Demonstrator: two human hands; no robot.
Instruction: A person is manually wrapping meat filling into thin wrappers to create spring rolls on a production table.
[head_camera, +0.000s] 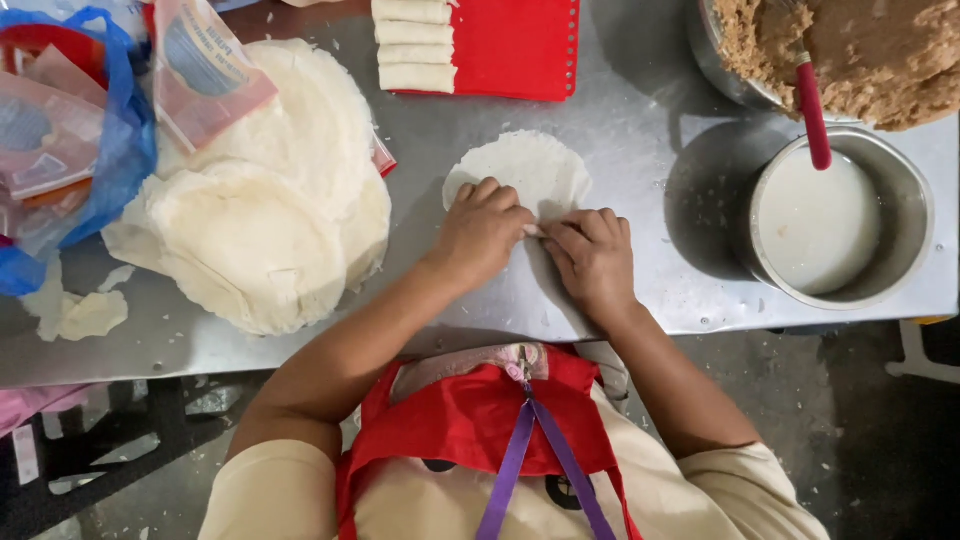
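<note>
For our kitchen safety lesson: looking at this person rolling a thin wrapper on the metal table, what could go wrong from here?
1. The thin wrapper might tear where the left hand and right hand press its near edge.
2. The pot of white liquid stands close to the table edge; a knock could spill it.
3. The uncovered wrapper stack may dry out, and its lower edge hangs near the table's rim.
</note>
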